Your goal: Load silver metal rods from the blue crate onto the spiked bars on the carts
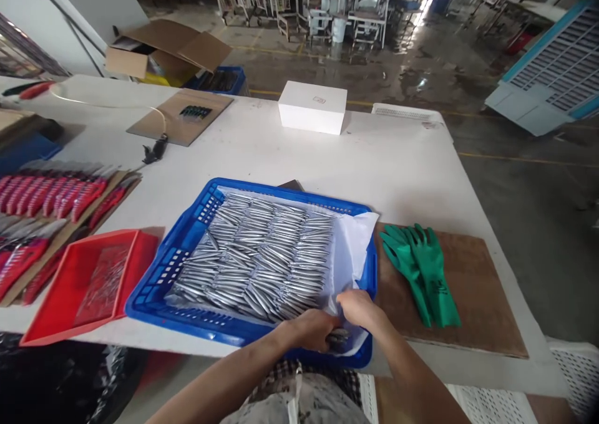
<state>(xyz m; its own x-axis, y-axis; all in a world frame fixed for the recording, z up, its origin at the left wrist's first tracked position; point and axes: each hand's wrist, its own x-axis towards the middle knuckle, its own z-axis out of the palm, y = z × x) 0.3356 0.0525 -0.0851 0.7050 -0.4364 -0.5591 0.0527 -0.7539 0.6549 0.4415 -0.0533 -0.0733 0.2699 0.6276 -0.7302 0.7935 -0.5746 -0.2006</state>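
1. We are looking down at the near right corner of the blue crate (187, 234), where both hands are working close together.
2. The left hand (309, 329) is curling its fingers shut around a small bundle of metal pieces (262, 255), apparently to keep it aligned.
3. The right hand (359, 307) is pressing down beside it at the fold of the white paper (353, 243); we cannot tell whether its fingers are gripping.
4. The paper is lining the crate, likely keeping the pieces from slipping through its slotted walls.
5. Green gloves (423, 271) are lying on a brown board (482, 299) just right of the crate.
6. A red tray (145, 249) is sitting on the worktop (412, 168) to the left.
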